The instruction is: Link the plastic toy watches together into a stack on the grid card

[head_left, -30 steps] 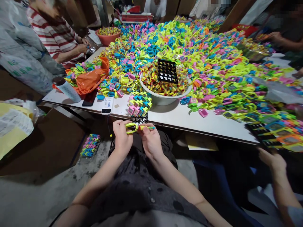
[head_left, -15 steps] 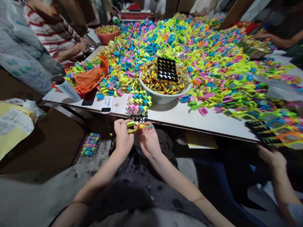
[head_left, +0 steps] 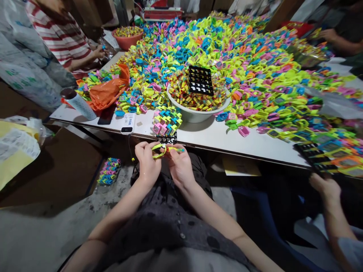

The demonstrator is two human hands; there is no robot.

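A yellow-green toy watch is pinched in my left hand, its strap bent into a loop. Against its right side, my right hand grips a small candy tube with a yellow and red wrapper and coloured candies toward its blue-green end. Just beyond my fingers, a black grid tray lies at the table edge, with a stack of pink, blue and yellow-green watches on it. A white bowl of small wrapped tubes, topped by another black tray, stands behind to the right.
Heaped toy watches cover much of the white table. At left are an orange bag, a bottle and a phone. Another person's hand holds a loaded tray at right; a person in stripes works at left.
My hands stay nearly in place, with the watch and tube turned slightly between them. At the far left, the striped person's hand has shifted; the arm at the far right has moved too.
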